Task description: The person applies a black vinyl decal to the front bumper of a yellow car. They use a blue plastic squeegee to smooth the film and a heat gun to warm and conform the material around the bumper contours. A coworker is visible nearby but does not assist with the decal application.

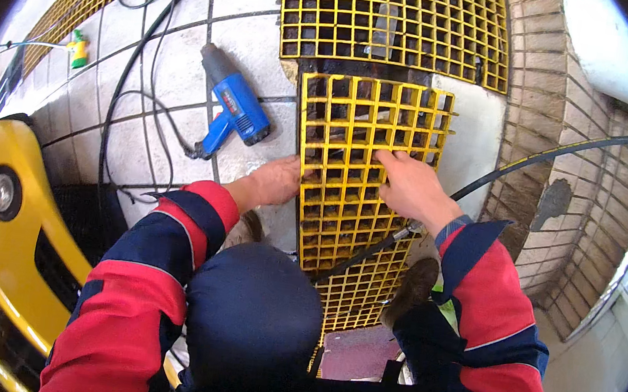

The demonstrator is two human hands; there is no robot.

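Heat gun (235, 108) lies on white tiles (180, 45), left. Left hand (275, 181) meets the left edge of the centre yellow grating panel (345, 193), just near of the far grating (396, 21). Right hand (417, 188) touches the panel's bars; I cannot tell whether either hand's fingers grasp. Black hose (551, 152) runs right.

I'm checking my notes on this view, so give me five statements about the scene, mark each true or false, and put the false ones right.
1. The right hand touches the yellow grating panel. True.
2. The heat gun has a red body. False: its body is blue.
3. The left hand is holding the heat gun. False: it is at the left edge of the grating panel.
4. The heat gun lies on the pale tiles. True.
5. The small green-and-yellow item is to the right of the heat gun. False: it is to the left.
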